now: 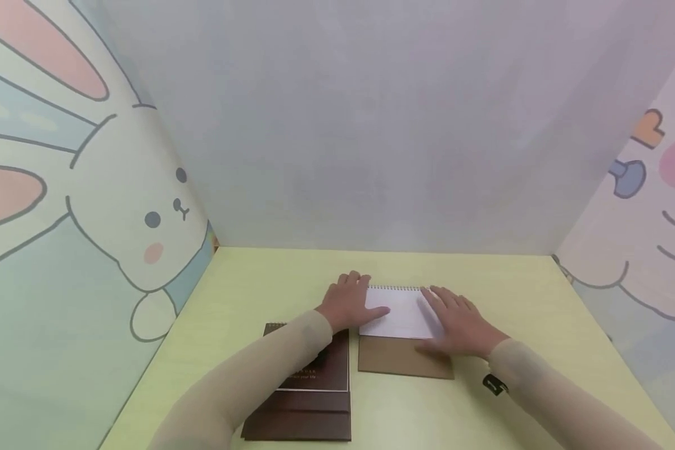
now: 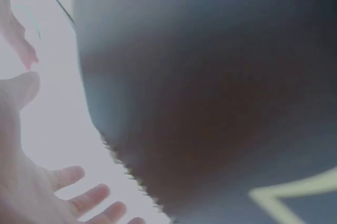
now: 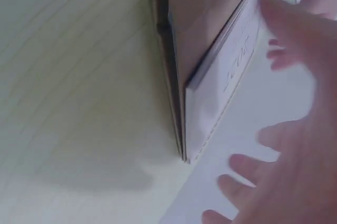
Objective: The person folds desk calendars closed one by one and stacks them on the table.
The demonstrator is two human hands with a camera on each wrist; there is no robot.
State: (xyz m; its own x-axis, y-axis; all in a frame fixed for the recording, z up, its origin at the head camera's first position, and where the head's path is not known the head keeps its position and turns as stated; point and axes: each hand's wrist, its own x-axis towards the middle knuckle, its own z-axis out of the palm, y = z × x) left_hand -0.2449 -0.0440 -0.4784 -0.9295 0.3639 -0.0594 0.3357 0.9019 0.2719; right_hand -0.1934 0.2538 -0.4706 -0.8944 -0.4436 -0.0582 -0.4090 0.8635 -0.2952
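A spiral-bound desk calendar [image 1: 402, 322] with a white page and a brown cardboard base lies at the middle of the table. At its upper left corner is my left hand [image 1: 345, 304], fingers spread and thumb reaching over the page. My right hand [image 1: 461, 328] lies along its right side with extended fingers, close to the page's edge. Grey digits show on the white page [image 3: 231, 87] in the right wrist view. Partly under my left forearm rests a dark brown calendar [image 1: 315, 415]; its dark cover [image 2: 174, 87] fills much of the left wrist view, blurred.
The pale yellow table [image 1: 512, 294] ends at a plain grey back wall [image 1: 371, 137]. Side panels carry cartoon figures, among them a rabbit [image 1: 129, 206] on the left. A small black tag [image 1: 494, 384] hangs by the right sleeve.
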